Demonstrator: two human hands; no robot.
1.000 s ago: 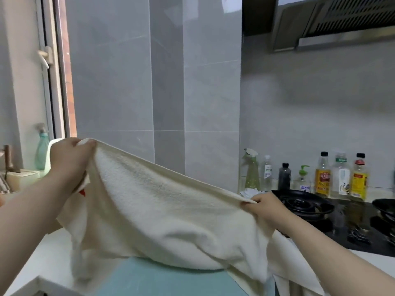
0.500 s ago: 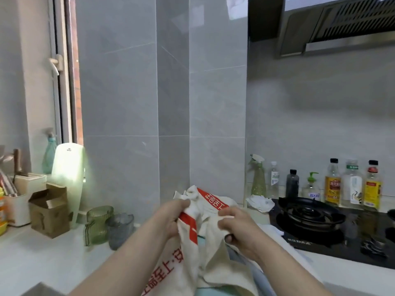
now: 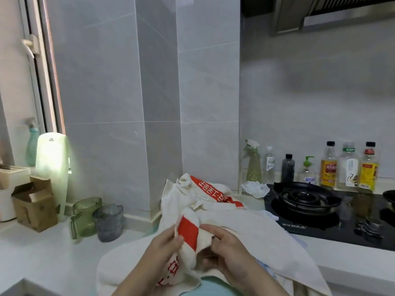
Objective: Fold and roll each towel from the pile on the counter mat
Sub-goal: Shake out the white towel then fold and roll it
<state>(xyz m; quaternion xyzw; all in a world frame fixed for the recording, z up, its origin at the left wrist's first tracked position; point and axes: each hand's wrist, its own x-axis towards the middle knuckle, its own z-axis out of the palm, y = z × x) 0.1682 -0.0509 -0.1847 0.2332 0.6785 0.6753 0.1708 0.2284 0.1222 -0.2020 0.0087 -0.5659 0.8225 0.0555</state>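
— Where is the towel?
— Left of the gas hob, raised over the teal counter mat. The left hand pinches the cream towel at its solid red block. The right hand has its fingers curled into the fold just beside it.
— Any writing?
— Red Chinese characters run down the cloth below the left hand. One is perhaps 安; the rest is folded under. The towel pile, also left of the hob, shows a red band with white characters.
— And on the hob?
— White lettering on its front edge, too blurred to read. Behind the hob stand two yellow-labelled bottles. At the hob's back left corner are a green spray bottle and crumpled paper.
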